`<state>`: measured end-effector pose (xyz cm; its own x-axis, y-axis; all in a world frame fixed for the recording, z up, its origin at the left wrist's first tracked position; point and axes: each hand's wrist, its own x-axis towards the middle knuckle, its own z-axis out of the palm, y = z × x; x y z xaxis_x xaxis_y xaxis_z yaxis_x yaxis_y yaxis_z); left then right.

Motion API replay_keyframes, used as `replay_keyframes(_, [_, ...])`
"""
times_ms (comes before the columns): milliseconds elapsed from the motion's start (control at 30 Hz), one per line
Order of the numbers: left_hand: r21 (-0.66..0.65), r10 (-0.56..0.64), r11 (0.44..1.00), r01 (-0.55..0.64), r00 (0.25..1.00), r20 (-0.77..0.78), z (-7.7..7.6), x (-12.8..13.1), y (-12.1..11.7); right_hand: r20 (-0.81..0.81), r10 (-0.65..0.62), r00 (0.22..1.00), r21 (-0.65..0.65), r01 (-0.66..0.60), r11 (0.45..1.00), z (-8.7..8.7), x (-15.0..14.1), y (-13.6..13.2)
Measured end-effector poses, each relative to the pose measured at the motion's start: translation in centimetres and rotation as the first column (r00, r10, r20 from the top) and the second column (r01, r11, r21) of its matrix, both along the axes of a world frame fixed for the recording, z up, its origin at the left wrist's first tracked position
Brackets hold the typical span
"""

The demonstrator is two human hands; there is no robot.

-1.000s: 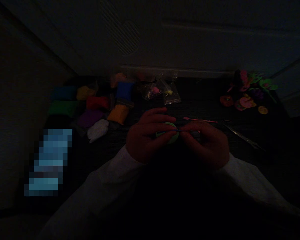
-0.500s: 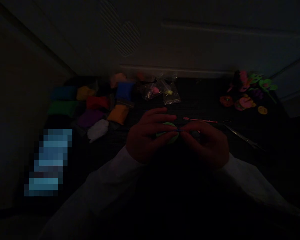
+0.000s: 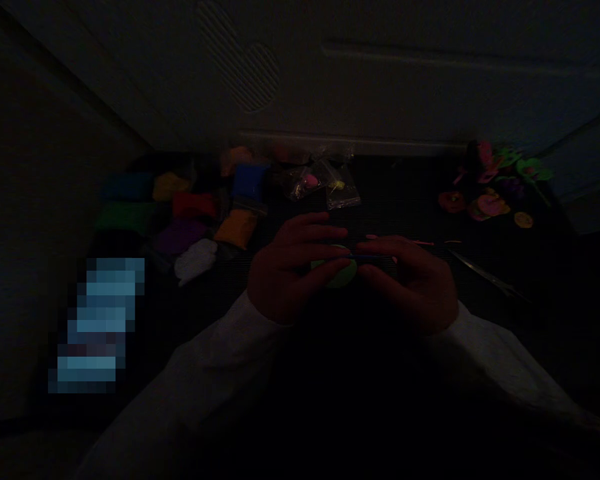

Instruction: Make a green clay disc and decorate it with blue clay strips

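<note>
The picture is very dark. My left hand pinches one end of a thin dark blue strip between thumb and forefinger. Below those fingertips lies a flat, round, light green piece, partly covered by the hand. My right hand is at the strip's other end, with thumb and forefinger parted around it; a firm grip does not show. Behind the right hand lies a slim pink tool, its middle hidden by the fingers. To the right are scissors, their handles lost in the dark.
Several bags of coloured clay, such as the orange one and the blue one, lie at the left. Small clear bags sit at the back. Colourful modelled pieces cluster at the right. A blurred-out bright screen is at the left edge.
My right thumb and forefinger have come apart from their pinch, and more of the blue strip shows. My left hand has shifted slightly left. The view has grown darker.
</note>
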<state>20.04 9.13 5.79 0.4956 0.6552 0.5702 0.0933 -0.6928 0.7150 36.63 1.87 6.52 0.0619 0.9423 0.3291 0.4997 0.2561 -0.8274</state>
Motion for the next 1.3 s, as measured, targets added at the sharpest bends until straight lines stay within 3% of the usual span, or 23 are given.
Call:
replay_keyframes(200, [-0.005, 0.009, 1.0, -0.009, 0.999, -0.048, 0.1, 0.06, -0.14, 0.031, -0.02, 0.999, 0.019, 0.019, 1.0, 0.22, -0.03, 0.11])
replay_keyframes(1000, [-0.051, 0.005, 0.999, -0.004, 1.0, 0.027, 0.12, 0.11, -0.13, -0.024, -0.063, 0.998, 0.026, 0.063, 0.998, 0.22, -0.05, -0.02])
replay_keyframes(1300, [-0.108, 0.029, 0.994, -0.021, 0.997, 0.07, 0.04, 0.08, -0.05, -0.023, -0.082, 0.996, -0.035, 0.082, 0.996, 0.53, 0.12, -0.14])
